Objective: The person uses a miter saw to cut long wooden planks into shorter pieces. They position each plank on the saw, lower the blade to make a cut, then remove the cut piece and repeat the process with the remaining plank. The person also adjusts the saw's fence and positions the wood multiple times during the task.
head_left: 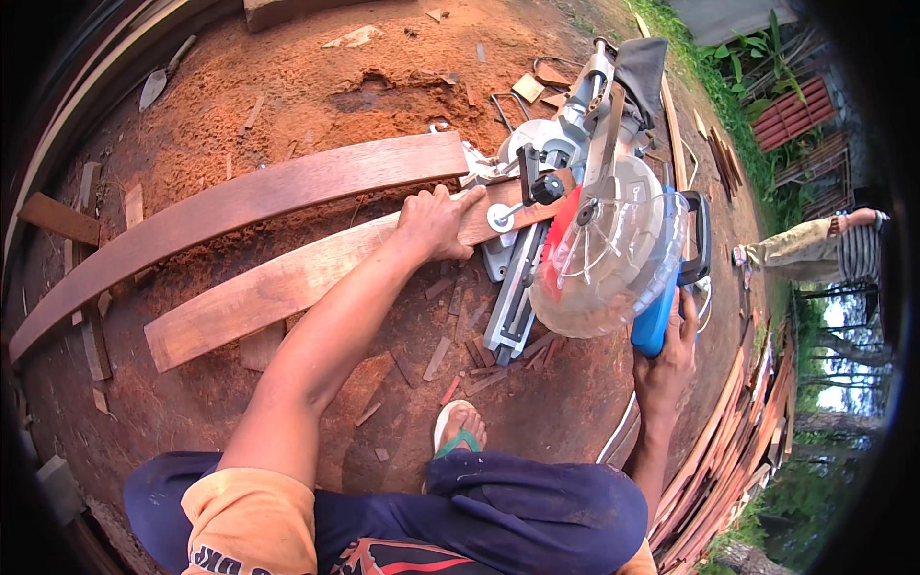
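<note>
Here, at the frame's centre, my left hand point(436, 222) presses flat on the long reddish-brown wooden plank point(287, 283) beside the grey mitre saw's clear-guarded blade point(604, 264), while my right hand point(671, 359) grips its blue handle point(655, 326); a slip, I judge, could pull my fingers bladeward.

At the frame's centre, the left hand point(436, 222) presses flat on a long reddish-brown wooden plank point(287, 280) lying across the grey metal mitre saw point(575, 220). Right of centre, the right hand point(671, 359) grips the saw's blue handle point(656, 321). A second, darker curved plank point(240, 201) lies just above, on sawdust-covered ground point(316, 86).
</note>
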Demonstrator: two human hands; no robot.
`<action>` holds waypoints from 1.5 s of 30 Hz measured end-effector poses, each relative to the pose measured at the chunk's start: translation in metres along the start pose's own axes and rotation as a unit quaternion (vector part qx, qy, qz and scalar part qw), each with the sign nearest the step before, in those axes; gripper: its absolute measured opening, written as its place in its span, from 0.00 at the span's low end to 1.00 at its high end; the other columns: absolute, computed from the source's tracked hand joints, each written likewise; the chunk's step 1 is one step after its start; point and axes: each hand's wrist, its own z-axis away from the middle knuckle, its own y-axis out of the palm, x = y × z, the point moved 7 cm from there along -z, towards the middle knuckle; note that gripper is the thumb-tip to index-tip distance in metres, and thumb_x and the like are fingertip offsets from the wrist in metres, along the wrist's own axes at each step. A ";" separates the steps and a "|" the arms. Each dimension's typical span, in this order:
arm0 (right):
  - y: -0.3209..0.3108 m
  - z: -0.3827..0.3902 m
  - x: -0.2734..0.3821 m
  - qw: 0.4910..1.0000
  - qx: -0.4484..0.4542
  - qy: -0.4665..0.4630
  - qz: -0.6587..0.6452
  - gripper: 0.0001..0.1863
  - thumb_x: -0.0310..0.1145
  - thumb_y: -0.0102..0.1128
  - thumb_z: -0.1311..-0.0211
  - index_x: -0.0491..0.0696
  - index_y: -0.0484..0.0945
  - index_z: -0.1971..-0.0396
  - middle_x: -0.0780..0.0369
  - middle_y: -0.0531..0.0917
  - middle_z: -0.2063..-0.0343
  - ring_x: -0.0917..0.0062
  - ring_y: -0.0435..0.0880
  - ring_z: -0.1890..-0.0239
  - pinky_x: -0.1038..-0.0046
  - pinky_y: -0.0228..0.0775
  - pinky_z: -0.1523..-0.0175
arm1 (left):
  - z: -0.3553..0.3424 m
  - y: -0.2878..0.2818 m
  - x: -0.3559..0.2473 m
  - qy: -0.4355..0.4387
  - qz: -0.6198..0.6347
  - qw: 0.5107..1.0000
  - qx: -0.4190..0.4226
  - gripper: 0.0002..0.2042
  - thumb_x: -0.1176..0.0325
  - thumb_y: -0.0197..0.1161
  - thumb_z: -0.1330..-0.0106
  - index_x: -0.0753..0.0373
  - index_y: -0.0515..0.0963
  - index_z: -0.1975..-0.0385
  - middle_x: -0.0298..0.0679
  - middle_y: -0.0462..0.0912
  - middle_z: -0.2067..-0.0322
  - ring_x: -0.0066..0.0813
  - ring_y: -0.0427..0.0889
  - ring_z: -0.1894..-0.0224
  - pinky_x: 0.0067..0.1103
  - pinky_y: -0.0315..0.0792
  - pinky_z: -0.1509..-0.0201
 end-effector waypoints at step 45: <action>0.002 0.003 0.005 1.000 0.013 0.008 -0.012 0.41 0.20 0.70 0.46 0.48 0.70 0.28 0.51 0.68 0.28 0.49 0.74 0.31 0.56 0.75 0.35 | -0.007 -0.002 0.003 0.010 0.001 1.000 0.006 0.54 0.44 0.77 0.55 0.38 0.60 0.22 0.56 0.80 0.54 0.55 0.85 0.54 0.42 0.80 0.50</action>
